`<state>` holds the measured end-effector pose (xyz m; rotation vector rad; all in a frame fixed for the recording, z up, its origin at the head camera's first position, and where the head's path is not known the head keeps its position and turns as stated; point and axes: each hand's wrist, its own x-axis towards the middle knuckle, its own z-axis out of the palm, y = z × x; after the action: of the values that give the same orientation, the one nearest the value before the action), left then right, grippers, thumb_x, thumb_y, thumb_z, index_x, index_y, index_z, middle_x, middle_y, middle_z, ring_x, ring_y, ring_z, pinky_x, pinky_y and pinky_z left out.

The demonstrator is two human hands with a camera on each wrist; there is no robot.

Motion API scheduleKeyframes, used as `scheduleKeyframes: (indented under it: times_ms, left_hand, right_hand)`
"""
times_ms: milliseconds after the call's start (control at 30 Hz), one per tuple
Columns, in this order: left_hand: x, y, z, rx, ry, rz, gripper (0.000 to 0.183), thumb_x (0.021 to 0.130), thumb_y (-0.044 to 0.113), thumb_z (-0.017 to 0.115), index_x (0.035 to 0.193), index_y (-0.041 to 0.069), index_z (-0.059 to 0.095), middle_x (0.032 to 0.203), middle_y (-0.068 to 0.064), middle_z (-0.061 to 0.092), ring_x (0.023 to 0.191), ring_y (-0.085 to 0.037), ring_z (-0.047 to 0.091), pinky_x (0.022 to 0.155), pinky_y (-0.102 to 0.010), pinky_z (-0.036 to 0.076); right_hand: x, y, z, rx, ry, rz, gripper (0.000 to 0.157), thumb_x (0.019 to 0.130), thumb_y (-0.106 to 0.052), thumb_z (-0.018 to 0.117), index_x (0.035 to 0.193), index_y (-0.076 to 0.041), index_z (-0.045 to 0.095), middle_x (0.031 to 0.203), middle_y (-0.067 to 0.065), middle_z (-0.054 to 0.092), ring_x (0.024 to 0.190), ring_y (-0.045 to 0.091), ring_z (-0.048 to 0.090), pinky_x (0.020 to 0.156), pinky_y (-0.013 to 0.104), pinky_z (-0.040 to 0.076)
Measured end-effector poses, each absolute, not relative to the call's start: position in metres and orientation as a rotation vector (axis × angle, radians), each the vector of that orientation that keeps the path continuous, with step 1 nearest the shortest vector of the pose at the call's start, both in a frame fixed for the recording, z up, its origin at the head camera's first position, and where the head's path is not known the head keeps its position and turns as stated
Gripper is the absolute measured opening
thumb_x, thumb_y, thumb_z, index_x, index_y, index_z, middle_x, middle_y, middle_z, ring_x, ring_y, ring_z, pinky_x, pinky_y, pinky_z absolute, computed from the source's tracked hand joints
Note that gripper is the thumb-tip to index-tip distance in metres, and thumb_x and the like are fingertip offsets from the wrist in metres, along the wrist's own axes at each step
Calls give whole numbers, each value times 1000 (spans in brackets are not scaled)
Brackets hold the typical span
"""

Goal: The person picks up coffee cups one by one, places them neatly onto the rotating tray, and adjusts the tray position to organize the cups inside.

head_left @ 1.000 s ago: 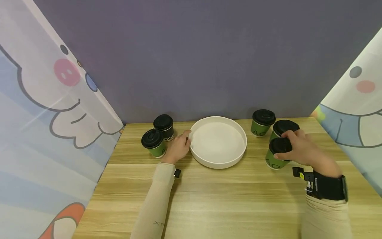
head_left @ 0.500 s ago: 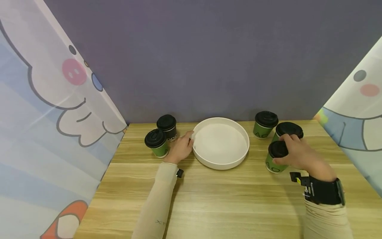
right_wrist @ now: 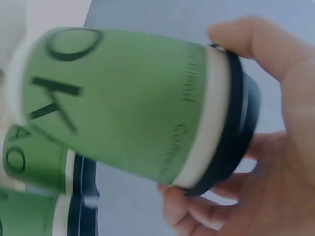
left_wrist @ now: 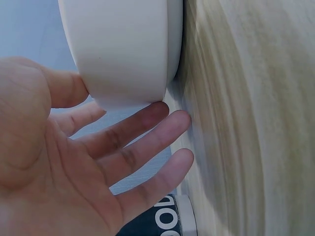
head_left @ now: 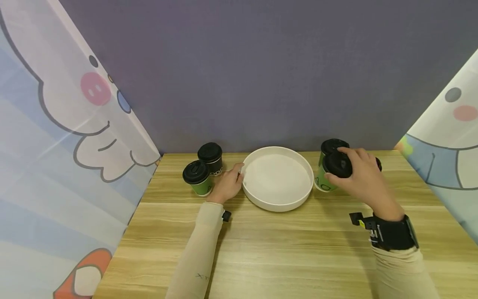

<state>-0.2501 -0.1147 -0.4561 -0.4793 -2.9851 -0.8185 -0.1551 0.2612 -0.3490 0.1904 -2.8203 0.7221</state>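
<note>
My right hand [head_left: 360,176] grips a green paper coffee cup [right_wrist: 118,103] by its black lid, thumb on one side and fingers on the other. This cup is tilted and raised in the right wrist view, beyond which stand two more green cups [right_wrist: 37,162]. In the head view it overlaps the back right cup [head_left: 333,144]; the other is mostly hidden behind my hand. My left hand [head_left: 226,185] rests at the left side of a round white tray [head_left: 278,207]. In the left wrist view its fingers [left_wrist: 147,135] are extended, with thumb and fingertips at the tray's wall.
Left of the tray stand a green lidded cup [head_left: 201,187] and a black lidded cup [head_left: 215,167], close to my left hand. A grey panel [head_left: 239,74] rises behind the wooden table [head_left: 284,253]. Printed cartoon sheets flank both sides.
My right hand has lifted the front green cup and carried it left and back, toward the tray's right side. The left hand stays at the tray. The head view has shifted slightly.
</note>
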Motion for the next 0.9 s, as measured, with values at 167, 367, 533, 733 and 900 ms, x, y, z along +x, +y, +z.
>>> scheduleKeyframes:
  times_ms: [167, 367, 533, 733, 900]
  left_hand:
    - [-251, -115, -458, -479, -2993, -856, 46, 110, 25, 47, 155, 19, 41, 130, -15, 70, 116, -32, 69, 96, -51, 55]
    - [-252, -115, -459, -461, -3003, -879, 47, 110, 26, 46, 156, 21, 39, 133, -15, 68, 117, -31, 69, 97, -51, 54]
    - [-252, -115, -459, -461, -2999, -883, 46, 110, 27, 45, 155, 22, 39, 128, -14, 71, 111, -29, 70, 93, -49, 55]
    - [-252, -114, -458, -480, -3001, -894, 46, 111, 27, 45, 156, 21, 39, 126, -14, 71, 108, -28, 71, 91, -48, 55]
    - [-252, -115, -457, -469, -3005, -902, 46, 111, 27, 44, 156, 21, 39, 122, -14, 72, 102, -27, 71, 89, -47, 54]
  right_hand:
    - [-165, 235, -351, 300, -2708, 767, 82, 85, -40, 81, 152, -7, 45, 144, 31, 43, 129, 55, 35, 98, 72, 34]
    - [-179, 199, -361, 479, -2659, 804, 79, 85, -38, 82, 150, -8, 48, 141, 24, 50, 125, 47, 42, 99, 65, 39]
    - [-191, 174, -374, 583, -2674, 817, 81, 85, -41, 82, 150, -8, 48, 140, 22, 52, 127, 43, 45, 98, 61, 44]
    - [-201, 155, -385, 624, -2709, 847, 81, 85, -47, 81, 150, -11, 49, 144, 20, 51, 132, 45, 45, 101, 61, 45]
    - [-206, 141, -388, 657, -2712, 860, 84, 83, -48, 83, 150, -10, 49, 146, 19, 51, 138, 44, 42, 108, 62, 41]
